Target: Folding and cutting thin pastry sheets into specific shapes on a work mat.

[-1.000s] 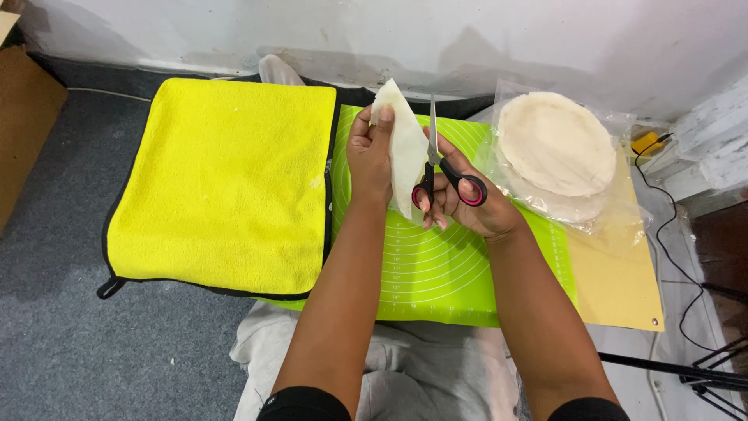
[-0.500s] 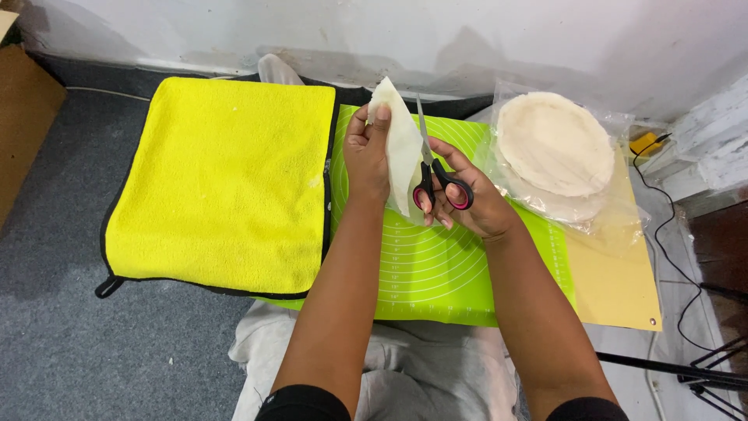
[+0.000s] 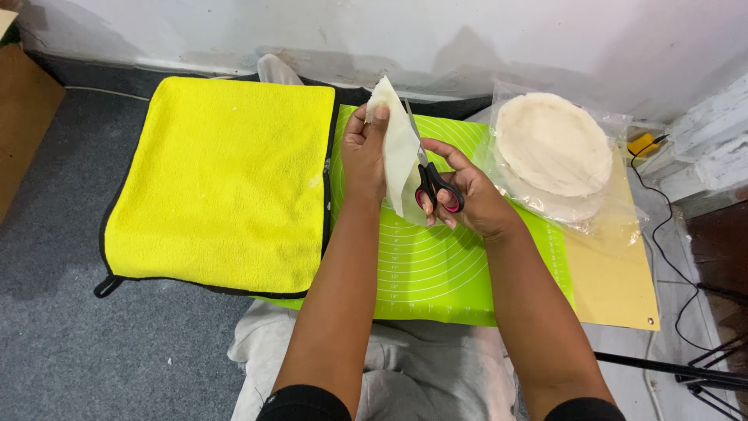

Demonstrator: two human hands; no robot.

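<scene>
The left hand (image 3: 364, 152) is closed on a folded pale sheet (image 3: 397, 148), fingers and thumb pinching it near its upper left edge so that it stands upright above the green mat (image 3: 436, 265). The right hand (image 3: 467, 195) is closed through the handles of the scissors (image 3: 430, 183), which have black grips with pink lining; the blades point up and away along the right edge of the sheet, touching or cutting into it, though how far apart the blades stand cannot be told. Both hands are held over the upper middle of the mat, close together, with the sheet between them.

The mat lies flat, printed with pale rings and ruled marks. To its left, overlapping its edge, lies a yellow towel (image 3: 222, 179) with a dark border. To its right, partly under it, is a tan board (image 3: 615, 288). On the far end of the board rests a round stack of pale flat discs (image 3: 553, 148) inside a clear plastic bag (image 3: 615, 210), well apart from the hands. All of this lies on a grey carpet floor (image 3: 93, 343) by a white wall (image 3: 389, 31). A black cable (image 3: 686, 265) runs along the right side, and a brown box (image 3: 23, 132) shows at the left edge. The person's grey trousers (image 3: 405, 374) show below the mat.
</scene>
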